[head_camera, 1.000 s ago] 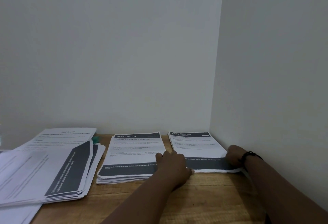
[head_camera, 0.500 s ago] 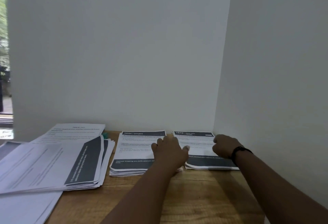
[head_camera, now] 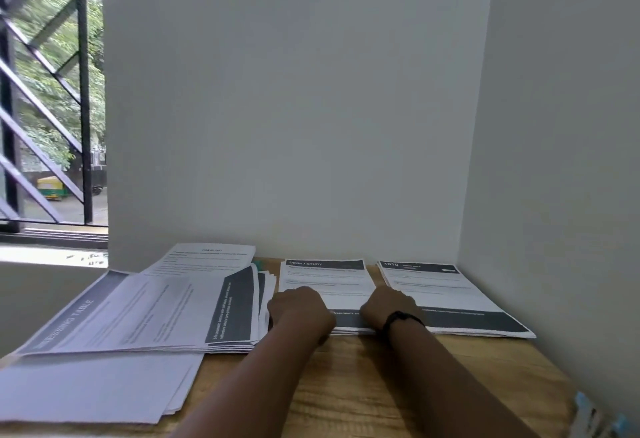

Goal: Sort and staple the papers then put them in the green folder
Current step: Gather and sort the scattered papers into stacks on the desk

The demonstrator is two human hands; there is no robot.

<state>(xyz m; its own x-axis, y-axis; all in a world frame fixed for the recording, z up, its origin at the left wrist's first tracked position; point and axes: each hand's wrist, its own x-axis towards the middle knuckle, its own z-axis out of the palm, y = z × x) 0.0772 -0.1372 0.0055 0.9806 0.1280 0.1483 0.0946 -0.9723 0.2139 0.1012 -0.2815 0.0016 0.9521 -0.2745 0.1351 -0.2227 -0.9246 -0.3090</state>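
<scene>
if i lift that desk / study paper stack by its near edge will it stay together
Probably not. The white DESK / STUDY paper stack looks like loose, unstapled sheets with layered edges, so it would likely sag and fan out. On the wooden desk it should slide easily. Supporting both sides seems safer.

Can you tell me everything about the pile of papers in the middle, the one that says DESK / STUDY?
The middle stack of white printed papers lies flat on the wooden table, near the back wall. Its top sheet has a dark header band reading DESK / STUDY, small blurred text, and a dark footer band. The left hand rests at its left side and the right hand at its right side. The sheets look roughly squared, edges slightly uneven.
</scene>
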